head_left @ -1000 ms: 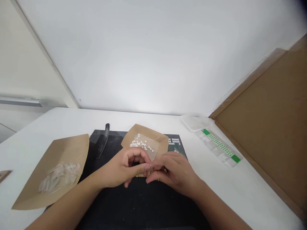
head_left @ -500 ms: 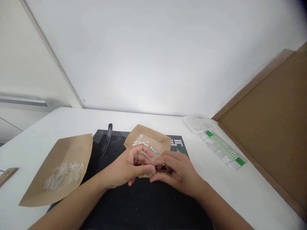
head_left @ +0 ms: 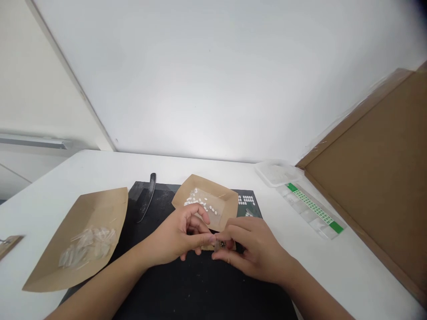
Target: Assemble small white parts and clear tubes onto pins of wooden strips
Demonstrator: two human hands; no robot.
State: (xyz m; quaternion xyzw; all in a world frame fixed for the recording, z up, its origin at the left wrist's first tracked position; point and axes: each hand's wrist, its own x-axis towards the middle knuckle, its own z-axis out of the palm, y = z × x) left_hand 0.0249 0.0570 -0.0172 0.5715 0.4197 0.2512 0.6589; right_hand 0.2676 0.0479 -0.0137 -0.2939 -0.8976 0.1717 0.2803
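Note:
Over the black mat (head_left: 193,289), my left hand (head_left: 187,233) and my right hand (head_left: 248,244) meet fingertip to fingertip. Thumb and index finger of each are pinched together at a small translucent piece (head_left: 217,245), partly covered by the fingers; its exact kind cannot be made out. Just below the fingers a strip of something tan shows, mostly hidden. Behind my hands stands a brown paper tray (head_left: 230,206) with small white ovals (head_left: 200,200) in it. To the left, a larger brown paper tray (head_left: 71,222) holds a heap of clear plastic pieces (head_left: 88,246).
A black curved-handled knife-like tool (head_left: 148,198) lies on the mat's far left. At the right are a clear plastic case with a green strip (head_left: 313,206), a translucent lid or tray (head_left: 276,172) and a cardboard panel (head_left: 370,164). White oval stickers (head_left: 247,201) sit at the mat's far right.
Both hands have shifted slightly down and to the right, still fingertip to fingertip. The small translucent piece between them now shows more plainly.

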